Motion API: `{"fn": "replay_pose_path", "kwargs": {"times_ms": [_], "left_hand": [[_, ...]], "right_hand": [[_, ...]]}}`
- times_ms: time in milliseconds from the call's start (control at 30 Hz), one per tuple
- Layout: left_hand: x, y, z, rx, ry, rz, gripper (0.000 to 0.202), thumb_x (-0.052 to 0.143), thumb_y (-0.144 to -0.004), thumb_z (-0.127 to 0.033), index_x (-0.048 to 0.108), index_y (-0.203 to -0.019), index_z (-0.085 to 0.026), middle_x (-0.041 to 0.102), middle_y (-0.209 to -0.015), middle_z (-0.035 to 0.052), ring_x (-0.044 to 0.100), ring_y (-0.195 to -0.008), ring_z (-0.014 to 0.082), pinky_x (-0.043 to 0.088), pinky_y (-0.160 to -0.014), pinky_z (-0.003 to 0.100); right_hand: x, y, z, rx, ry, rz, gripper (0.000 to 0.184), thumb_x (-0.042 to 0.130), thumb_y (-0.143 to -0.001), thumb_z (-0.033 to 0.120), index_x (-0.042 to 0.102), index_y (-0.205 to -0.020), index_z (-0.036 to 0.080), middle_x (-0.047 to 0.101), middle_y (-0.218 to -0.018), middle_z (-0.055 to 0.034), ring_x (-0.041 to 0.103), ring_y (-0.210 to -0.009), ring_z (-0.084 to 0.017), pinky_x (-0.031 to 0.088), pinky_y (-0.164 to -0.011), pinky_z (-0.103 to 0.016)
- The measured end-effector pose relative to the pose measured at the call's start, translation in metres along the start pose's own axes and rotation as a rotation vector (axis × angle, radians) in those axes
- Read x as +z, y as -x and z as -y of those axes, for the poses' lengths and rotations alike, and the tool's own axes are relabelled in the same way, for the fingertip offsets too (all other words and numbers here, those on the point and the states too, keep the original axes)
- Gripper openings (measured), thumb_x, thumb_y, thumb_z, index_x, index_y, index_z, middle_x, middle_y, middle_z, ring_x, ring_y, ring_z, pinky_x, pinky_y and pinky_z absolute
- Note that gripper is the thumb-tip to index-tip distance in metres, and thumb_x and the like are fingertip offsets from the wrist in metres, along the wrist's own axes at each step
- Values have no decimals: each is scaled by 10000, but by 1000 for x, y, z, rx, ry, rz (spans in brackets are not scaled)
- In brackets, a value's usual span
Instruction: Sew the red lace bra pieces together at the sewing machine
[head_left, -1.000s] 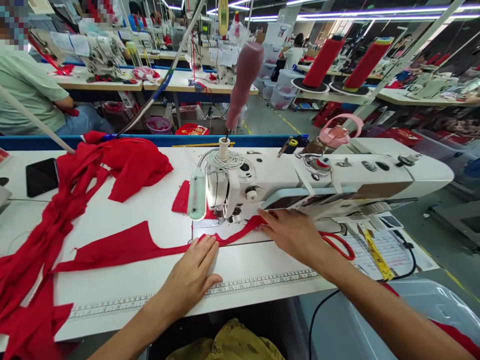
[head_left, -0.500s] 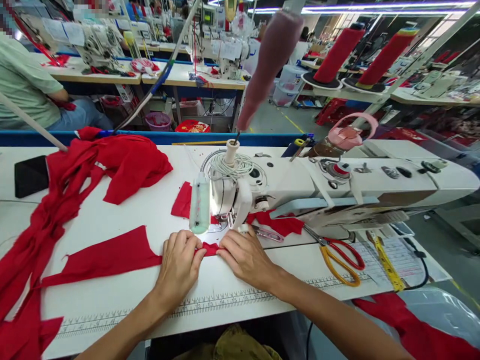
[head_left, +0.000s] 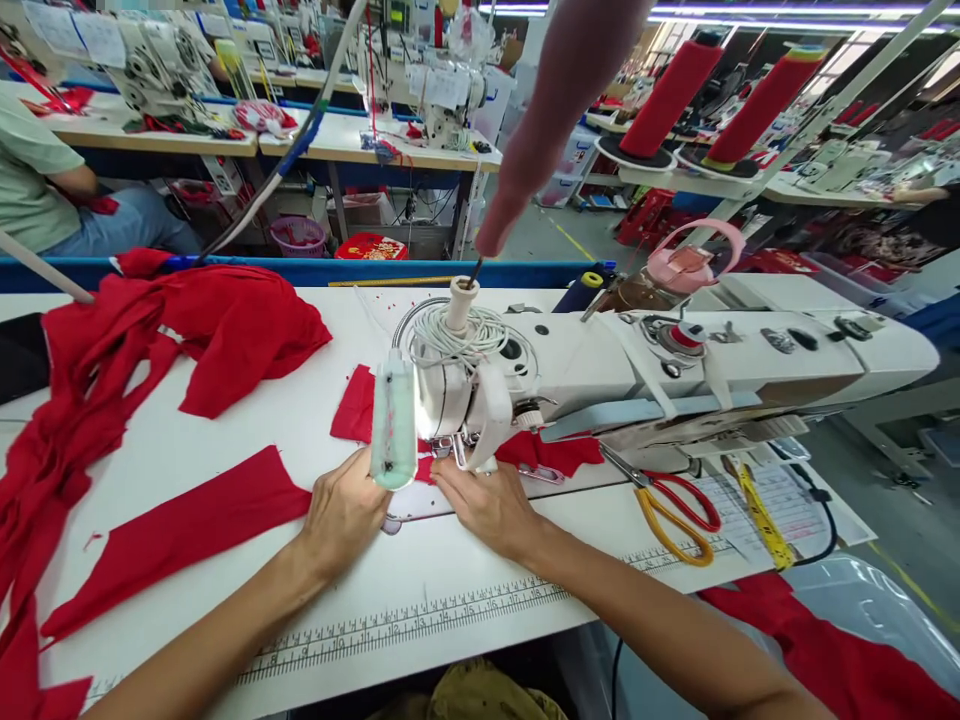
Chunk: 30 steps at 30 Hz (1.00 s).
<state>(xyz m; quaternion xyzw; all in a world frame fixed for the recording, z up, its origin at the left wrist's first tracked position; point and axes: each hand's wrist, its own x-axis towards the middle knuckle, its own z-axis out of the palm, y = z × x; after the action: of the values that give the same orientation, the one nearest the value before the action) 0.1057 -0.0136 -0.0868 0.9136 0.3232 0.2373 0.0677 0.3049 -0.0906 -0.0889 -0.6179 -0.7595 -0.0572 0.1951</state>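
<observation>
My left hand (head_left: 346,508) is closed on red fabric (head_left: 217,525), which trails from it to the left across the table. A pale green plate (head_left: 395,425) hides some of its fingertips. My right hand (head_left: 487,503) pinches the short stretch of red fabric (head_left: 424,470) between the two hands, right in front of the presser foot. The white sewing machine (head_left: 577,355) stands behind both hands, its needle area lit. More red fabric (head_left: 547,452) lies under the machine arm, beside small thread snips (head_left: 541,474).
Scissors (head_left: 679,515) with red and orange handles and a yellow tape measure (head_left: 765,515) lie to the right. A red fabric heap (head_left: 240,335) fills the left, beside a dark phone-like object (head_left: 22,355). A clear bin (head_left: 862,600) holds red cloth. Another person (head_left: 45,180) sits beyond.
Both hands have moved forward with the red fabric, up to the presser foot. The left-hand tail of the fabric has shifted. The view has turned slightly right.
</observation>
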Motion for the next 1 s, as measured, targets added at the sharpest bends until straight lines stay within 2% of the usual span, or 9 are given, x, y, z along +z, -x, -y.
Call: {"fn": "replay_pose_path", "kwargs": {"times_ms": [133,233,367,467,567,700,867,1000], "left_hand": [[1,2,4,70,37,-34,303,448,-886,-52,693,-963,-214,621,-815,60,586,-788,193,430,-639,262],[2,4,8,54,86,9,332,451,-852,-26,689,-973,-225,621,-821,51,568,-727,172,444,-639,264],[1,5,10,-15,112,97,329,445,-800,7,661,-885,-226,611,-816,29,504,-605,131,439,-606,252],[-3,7,9,27,86,108,299,440,-771,19,626,-806,-212,605,-829,31,477,-580,123,424,-598,256],[-6,7,8,57,76,92,264,432,-790,-3,592,-757,-210,547,-749,26,470,-589,137,386,-566,251],[-3,7,10,5,135,132,216,440,-828,-51,526,-710,-210,504,-733,25,463,-614,149,334,-543,255],[11,11,11,-103,221,64,181,435,-859,-124,474,-707,-214,500,-788,31,440,-639,156,312,-547,270],[13,12,11,-161,287,118,165,463,-842,-124,441,-707,-216,478,-777,18,420,-619,145,304,-536,268]], "right_hand": [[4,5,-1,-64,46,-15,253,495,-983,143,730,-997,237,628,-735,-37,559,-697,-147,318,-510,-268],[8,6,-1,-87,75,-44,293,512,-948,83,725,-1083,231,672,-842,-50,567,-723,-149,362,-534,-260],[6,6,1,-123,90,-104,323,538,-917,52,707,-1145,206,696,-906,-68,594,-777,-178,424,-614,-277],[3,7,3,-132,28,-67,311,533,-918,43,705,-1137,182,683,-882,-74,602,-783,-189,444,-654,-292],[2,10,3,-111,-20,-28,311,526,-938,66,701,-1160,195,681,-885,-78,610,-757,-182,455,-650,-289],[2,11,0,-75,5,-25,354,556,-932,83,687,-1224,234,700,-942,-103,644,-811,-210,499,-691,-306],[0,8,0,-103,125,-23,348,562,-930,89,702,-1214,232,720,-939,-102,647,-811,-216,521,-687,-313],[-2,9,1,-79,93,28,380,567,-916,78,685,-1249,219,731,-999,-101,656,-859,-231,541,-725,-327]]}}
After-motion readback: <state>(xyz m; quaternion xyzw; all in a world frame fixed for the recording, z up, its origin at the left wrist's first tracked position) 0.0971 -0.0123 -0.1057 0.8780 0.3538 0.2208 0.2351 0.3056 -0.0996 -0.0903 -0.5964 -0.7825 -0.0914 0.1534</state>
